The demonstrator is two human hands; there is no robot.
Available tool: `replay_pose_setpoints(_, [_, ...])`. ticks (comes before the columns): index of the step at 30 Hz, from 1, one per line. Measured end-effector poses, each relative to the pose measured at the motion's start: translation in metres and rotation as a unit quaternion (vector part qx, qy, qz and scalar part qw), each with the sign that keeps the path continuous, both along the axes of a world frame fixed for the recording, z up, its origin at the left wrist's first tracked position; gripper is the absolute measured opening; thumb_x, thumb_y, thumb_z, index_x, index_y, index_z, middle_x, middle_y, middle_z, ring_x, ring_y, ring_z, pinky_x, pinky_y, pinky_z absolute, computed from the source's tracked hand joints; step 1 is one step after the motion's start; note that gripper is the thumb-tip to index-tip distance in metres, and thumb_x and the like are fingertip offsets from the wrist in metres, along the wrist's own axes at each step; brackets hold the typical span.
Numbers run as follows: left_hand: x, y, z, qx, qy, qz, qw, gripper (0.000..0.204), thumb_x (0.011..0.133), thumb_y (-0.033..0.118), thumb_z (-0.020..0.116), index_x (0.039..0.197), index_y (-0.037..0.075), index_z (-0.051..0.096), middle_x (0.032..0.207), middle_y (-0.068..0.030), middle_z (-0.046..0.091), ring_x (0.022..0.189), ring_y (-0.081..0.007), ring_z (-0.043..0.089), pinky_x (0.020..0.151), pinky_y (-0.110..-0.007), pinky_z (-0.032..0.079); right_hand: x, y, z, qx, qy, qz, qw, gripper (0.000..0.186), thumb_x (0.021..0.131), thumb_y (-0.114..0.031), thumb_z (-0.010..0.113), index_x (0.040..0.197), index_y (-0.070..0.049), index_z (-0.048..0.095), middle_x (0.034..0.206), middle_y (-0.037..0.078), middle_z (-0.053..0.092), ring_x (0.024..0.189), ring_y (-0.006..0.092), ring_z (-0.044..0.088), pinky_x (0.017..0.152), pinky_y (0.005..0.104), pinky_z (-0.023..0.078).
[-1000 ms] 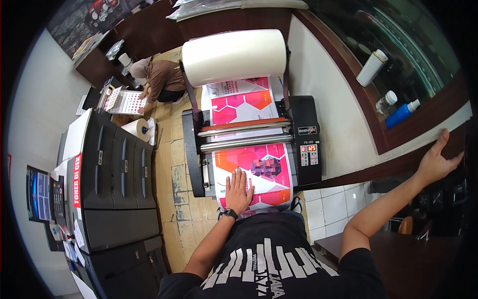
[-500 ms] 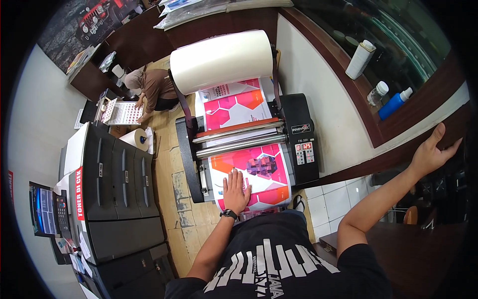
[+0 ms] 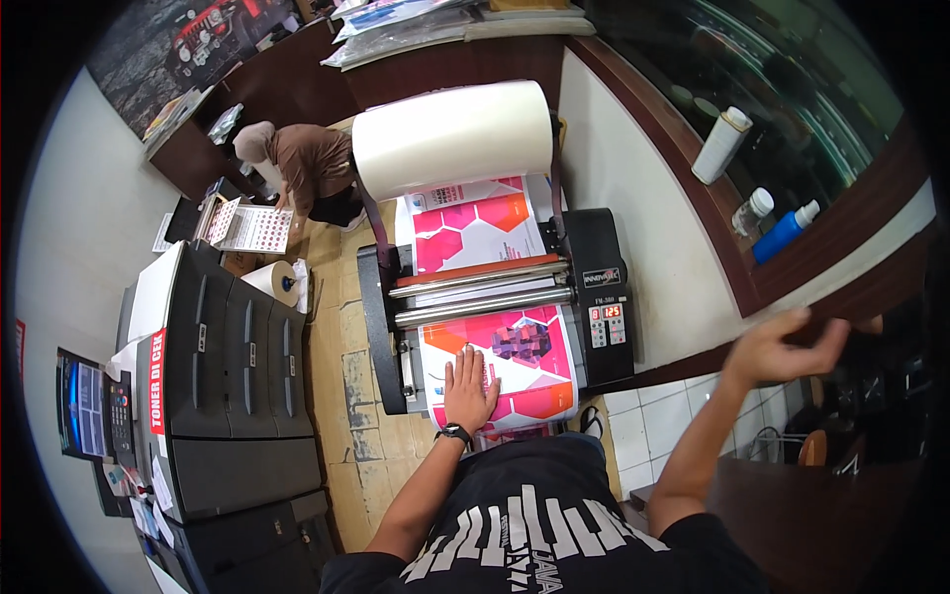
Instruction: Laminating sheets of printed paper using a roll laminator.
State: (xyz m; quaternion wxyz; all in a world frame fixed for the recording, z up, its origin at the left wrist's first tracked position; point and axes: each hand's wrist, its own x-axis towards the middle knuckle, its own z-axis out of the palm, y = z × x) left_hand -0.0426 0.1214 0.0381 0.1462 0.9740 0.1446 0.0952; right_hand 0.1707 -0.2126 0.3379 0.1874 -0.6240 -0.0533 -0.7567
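Note:
My left hand [image 3: 470, 391] lies flat with outstretched fingers on a pink, orange and white printed sheet [image 3: 544, 391]. The sheet runs through the metal rollers [image 3: 485, 309] of a black roll laminator [image 3: 597, 243], and more of the print shows behind them. Above the far end sits a large roll of whitish film [image 3: 453, 139]. Raised over the right side, clear of the sheet, my right hand [image 3: 787, 348] is empty, its fingers loosely bent and apart, nearest the dark wooden ledge.
To the left stands a large grey printer [image 3: 242, 346] with a monitor [image 3: 84, 406] beside it. At far left a co-worker [image 3: 307, 168] bends over printed sheets [image 3: 259, 229]. A white canister [image 3: 722, 146] and a blue spray bottle [image 3: 785, 233] line the right-hand window ledge.
My right hand has moved left and slightly down, its fingers now more bent. My left hand stays on the sheet. The co-worker has shifted posture, and the view has moved a little.

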Motion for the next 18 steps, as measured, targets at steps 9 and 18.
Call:
replay_pose_setpoints(9, [0.008,0.004,0.003,-0.013,0.016,-0.009,1.0,0.072,0.102,0.047,0.051,0.154,-0.001,0.039,0.165,-0.0201,0.031,0.155,-0.0358,0.025,0.126,-0.051,0.014,0.128,0.08,-0.259,0.103,0.56,0.321,0.757,0.049,0.103,-0.023,0.054,0.14,0.008,0.051,0.14,0.029,0.055,0.133,0.0439,0.051,0.112,0.047,0.04])
replay_pose_setpoints(18, [0.01,-0.005,-0.004,-0.021,0.008,0.023,0.999,0.068,0.102,0.045,0.054,0.153,0.001,0.043,0.163,-0.0192,0.035,0.154,-0.0358,0.027,0.126,-0.052,0.015,0.243,0.076,-0.319,-0.184,0.807,0.32,0.461,0.045,0.097,-0.028,0.062,0.131,0.002,0.064,0.13,0.026,0.066,0.123,0.0383,0.063,0.105,0.043,0.049])
